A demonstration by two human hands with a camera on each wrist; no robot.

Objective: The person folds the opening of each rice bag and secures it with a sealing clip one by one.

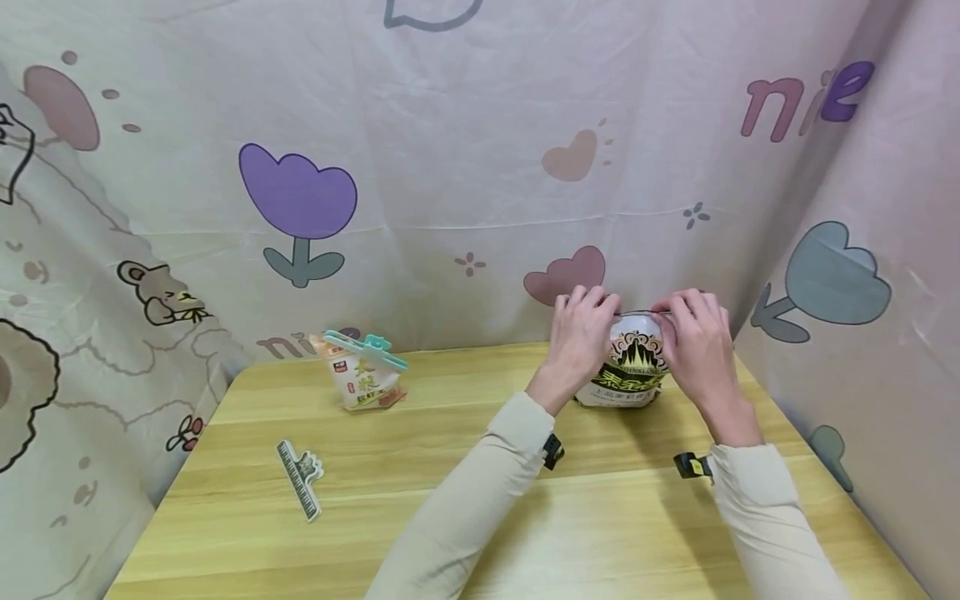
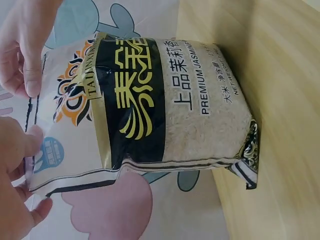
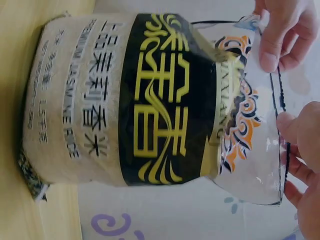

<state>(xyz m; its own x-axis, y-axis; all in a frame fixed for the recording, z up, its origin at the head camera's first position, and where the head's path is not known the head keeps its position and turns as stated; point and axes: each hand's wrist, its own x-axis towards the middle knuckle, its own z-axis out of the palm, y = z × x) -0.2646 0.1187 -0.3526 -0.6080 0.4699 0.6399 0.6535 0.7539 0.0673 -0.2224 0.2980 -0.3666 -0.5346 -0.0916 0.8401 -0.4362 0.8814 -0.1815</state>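
A bag of jasmine rice (image 1: 633, 367) stands upright at the back right of the table, black and gold label facing forward. My left hand (image 1: 581, 337) pinches its top edge on the left side. On the right side of that edge, my right hand (image 1: 697, 342) pinches it between thumb and fingers. In the left wrist view the rice bag (image 2: 190, 110) shows grains through a see-through lower part. Both hands grip along the dark top seam of the rice bag (image 3: 150, 100) in the right wrist view.
A smaller snack bag (image 1: 363, 379) with a teal clip (image 1: 367, 348) across its top stands at the back left. A clip with a piano-key pattern (image 1: 302, 479) lies on the wooden table (image 1: 420, 525) at the left. Patterned curtains (image 1: 450, 108) hang behind and beside the table.
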